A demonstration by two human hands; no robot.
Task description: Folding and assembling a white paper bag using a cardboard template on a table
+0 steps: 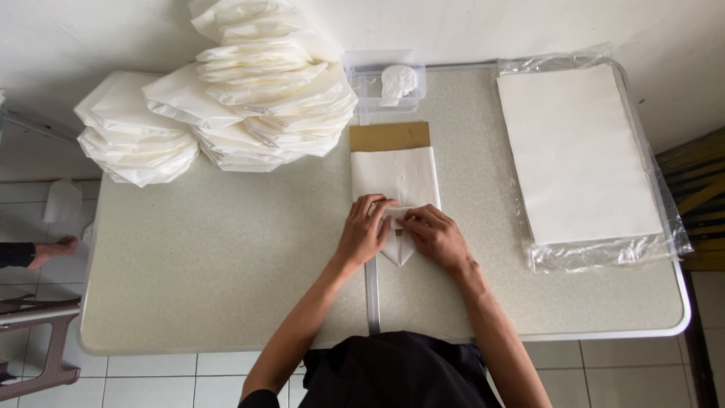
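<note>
A folded white paper sheet (395, 175) lies on a brown cardboard strip (390, 137) at the middle of the table (219, 264). Its near end is folded to a point. My left hand (363, 230) and my right hand (434, 236) both press fingertips on the fold at that near end, pinching the paper flaps together. Both hands rest on the tabletop.
Stacks of folded white paper bags (249, 91) pile up at the back left. A flat stack of white sheets in clear plastic wrap (578, 155) lies at the right. A small clear plastic box (387, 81) stands behind the cardboard. Another person's foot (53, 249) shows at the left, beside a plastic stool (38, 332).
</note>
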